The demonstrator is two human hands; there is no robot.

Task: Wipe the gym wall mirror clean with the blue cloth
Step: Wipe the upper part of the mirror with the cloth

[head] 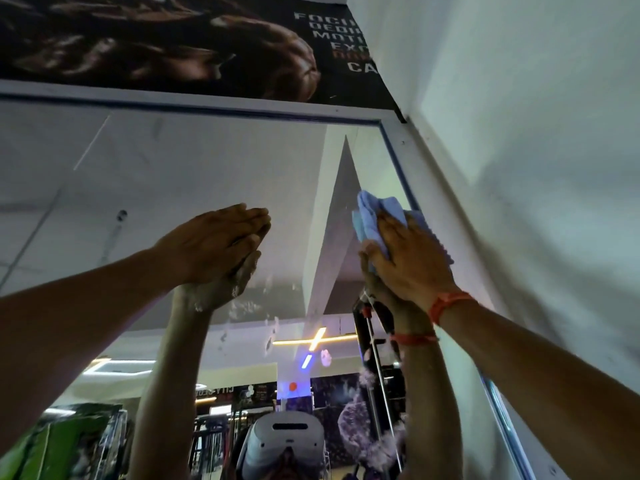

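Both arms reach upward, left hand (214, 242) flat with straight fingers, right hand (412, 258) spread, pressing.

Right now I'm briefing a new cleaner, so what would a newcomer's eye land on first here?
First the crumpled light-blue cloth, pressed by the right hand against the framed wall mirror near its upper right corner. Next the left hand, laid flat on the glass at centre. Below both hands, whitish smudges dot the mirror, and a dark poster hangs above.

My arms are bare to past the elbows, no sleeves showing. A red thread band (446, 304) circles the wrist just below my right hand (412, 261). My left hand (211, 240) wears nothing.
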